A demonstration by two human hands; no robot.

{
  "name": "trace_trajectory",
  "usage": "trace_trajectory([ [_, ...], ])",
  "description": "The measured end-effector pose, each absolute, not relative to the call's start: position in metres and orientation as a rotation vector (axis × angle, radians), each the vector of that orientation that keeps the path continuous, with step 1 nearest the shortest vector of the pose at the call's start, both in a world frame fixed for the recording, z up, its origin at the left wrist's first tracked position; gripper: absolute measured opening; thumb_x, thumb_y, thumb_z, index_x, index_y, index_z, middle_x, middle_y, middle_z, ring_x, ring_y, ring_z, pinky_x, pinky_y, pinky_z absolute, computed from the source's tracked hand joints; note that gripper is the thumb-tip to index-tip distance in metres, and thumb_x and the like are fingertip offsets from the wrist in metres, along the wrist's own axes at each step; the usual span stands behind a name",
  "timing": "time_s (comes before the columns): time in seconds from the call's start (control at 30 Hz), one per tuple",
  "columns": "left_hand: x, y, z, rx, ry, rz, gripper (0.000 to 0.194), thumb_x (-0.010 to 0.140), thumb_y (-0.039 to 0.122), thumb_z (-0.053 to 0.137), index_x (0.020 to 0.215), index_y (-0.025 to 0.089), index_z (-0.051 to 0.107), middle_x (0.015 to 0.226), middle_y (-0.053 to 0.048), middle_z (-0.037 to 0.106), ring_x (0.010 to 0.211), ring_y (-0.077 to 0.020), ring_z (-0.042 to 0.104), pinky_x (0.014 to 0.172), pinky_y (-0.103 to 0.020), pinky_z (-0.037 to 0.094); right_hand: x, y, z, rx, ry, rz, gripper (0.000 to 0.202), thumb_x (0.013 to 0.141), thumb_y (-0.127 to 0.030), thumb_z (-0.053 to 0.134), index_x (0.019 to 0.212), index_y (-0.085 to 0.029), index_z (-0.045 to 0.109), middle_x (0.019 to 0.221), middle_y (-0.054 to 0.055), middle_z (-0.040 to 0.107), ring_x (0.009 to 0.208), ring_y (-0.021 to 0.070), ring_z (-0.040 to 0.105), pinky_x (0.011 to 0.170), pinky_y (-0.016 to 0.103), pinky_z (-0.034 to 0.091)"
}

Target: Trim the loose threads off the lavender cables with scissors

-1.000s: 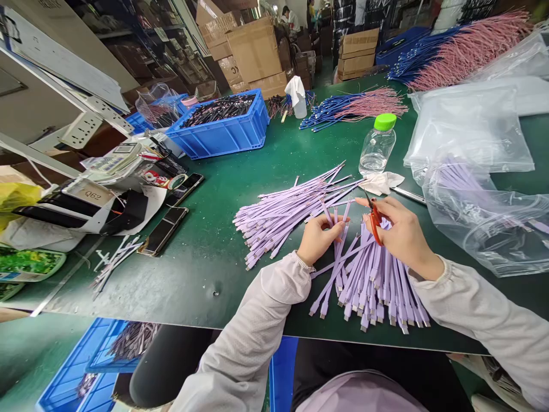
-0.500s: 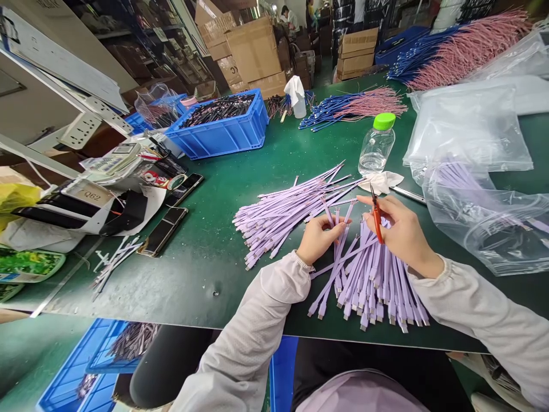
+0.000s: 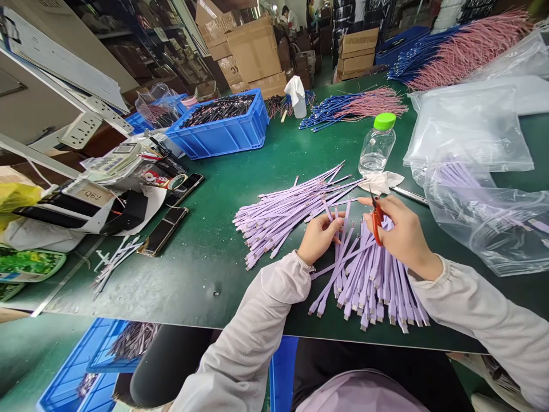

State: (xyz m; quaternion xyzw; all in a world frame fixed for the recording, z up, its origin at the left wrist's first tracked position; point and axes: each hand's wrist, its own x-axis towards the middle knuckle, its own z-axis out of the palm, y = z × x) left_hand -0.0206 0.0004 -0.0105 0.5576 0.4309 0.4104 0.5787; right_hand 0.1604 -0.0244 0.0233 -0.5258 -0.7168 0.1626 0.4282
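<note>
My left hand [image 3: 319, 237] is closed on a few flat purple cables [image 3: 344, 229], their cut ends pointing away from me. In my right hand [image 3: 403, 234] is a small pair of scissors [image 3: 377, 224] with orange-red handles, its blades pointing up and away. Below both hands a fanned pile of purple cables [image 3: 386, 289] lies with its metal plugs towards the table's front edge. A second heap of purple cables [image 3: 278, 220] rests beyond and to the left of my left hand. My fingers hide part of the held cables.
A green-capped bottle [image 3: 377, 146] stands behind a white cloth [image 3: 381, 182]. Clear plastic bags [image 3: 472, 129] lie at the right. A blue bin [image 3: 223, 134] of dark cables and blue-and-pink wire bundles [image 3: 351, 107] are farther back. Phones [image 3: 164, 232] lie at the left.
My left hand has shifted slightly, and the cable tips beside its thumb have moved a little. The scissors have tilted slightly in my right hand.
</note>
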Motion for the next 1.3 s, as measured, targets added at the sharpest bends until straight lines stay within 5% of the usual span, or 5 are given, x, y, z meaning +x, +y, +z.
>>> trace_trajectory([
  [0.83, -0.021, -0.001, -0.004, 1.224, 1.026, 1.015, 0.038, 0.073, 0.042, 0.071, 0.094, 0.01, 0.067, 0.065, -0.001, 0.059, 0.046, -0.0051, 0.046, 0.039, -0.017, 0.037, 0.159, -0.021, 0.007, -1.168, -1.994, 0.287, 0.032, 0.084, -0.019, 0.055, 0.115, -0.022, 0.061, 0.093, 0.005, 0.057, 0.088, 0.0201, 0.06, 0.079, 0.031, 0.05],
  [1.07, -0.021, 0.0, -0.002, 1.191, 0.986, 1.011, 0.04, 0.072, 0.043, 0.07, 0.093, 0.01, 0.064, 0.076, -0.006, 0.065, 0.055, -0.0113, 0.06, 0.038, -0.016, 0.039, 0.16, -0.021, 0.006, -1.147, -2.074, 0.221, 0.036, 0.081, -0.014, 0.055, 0.117, -0.021, 0.06, 0.097, 0.006, 0.057, 0.092, 0.0211, 0.059, 0.081, 0.032, 0.05],
  [1.3, -0.021, 0.0, -0.004, 1.128, 1.006, 1.067, 0.036, 0.076, 0.039, 0.067, 0.098, 0.011, 0.068, 0.068, -0.001, 0.058, 0.051, -0.0052, 0.049, 0.038, -0.015, 0.033, 0.163, -0.02, 0.005, -1.374, -2.101, -0.013, 0.027, 0.083, -0.016, 0.055, 0.109, -0.018, 0.06, 0.097, 0.008, 0.057, 0.095, 0.0248, 0.057, 0.081, 0.035, 0.048],
])
